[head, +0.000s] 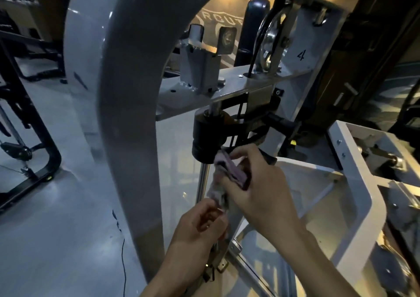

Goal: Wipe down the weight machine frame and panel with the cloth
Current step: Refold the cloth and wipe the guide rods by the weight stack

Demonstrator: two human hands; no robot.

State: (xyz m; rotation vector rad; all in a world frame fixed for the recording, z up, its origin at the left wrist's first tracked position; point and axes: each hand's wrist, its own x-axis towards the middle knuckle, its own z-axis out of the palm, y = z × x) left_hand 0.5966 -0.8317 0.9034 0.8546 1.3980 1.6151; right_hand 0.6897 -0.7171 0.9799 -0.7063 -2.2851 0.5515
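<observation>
A crumpled pinkish-purple cloth [223, 174] hangs between my two hands in front of the grey weight machine frame [129, 105]. My right hand [256, 183] grips the cloth's upper folds just under a black cylindrical bumper [206, 135] on a chrome guide rod [203, 180]. My left hand [200, 226] pinches the cloth's lower end. A clear panel [179, 167] stands behind the rod.
A flat grey plate [229, 87] carries a welded bracket and a pulley wheel [271, 37]. To the right lies a white frame box [354, 160] with bolts. A black machine base [34, 137] stands on the pale floor at the left. A thin cable trails on the floor.
</observation>
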